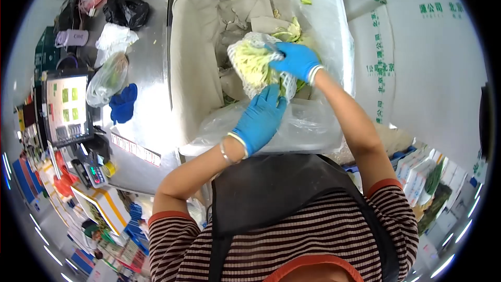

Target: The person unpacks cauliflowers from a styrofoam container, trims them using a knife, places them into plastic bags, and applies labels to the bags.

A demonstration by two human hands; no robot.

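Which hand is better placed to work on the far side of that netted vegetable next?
Likely the right hand, which is at the far right part of the pale green vegetable; the left hand is at its near edge.

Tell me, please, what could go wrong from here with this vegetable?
The right hand seems to hold a dark tool; if it is sharp, it might nick the left hand nearby. The vegetable, partly covered by the net, might slip if the grip loosens.
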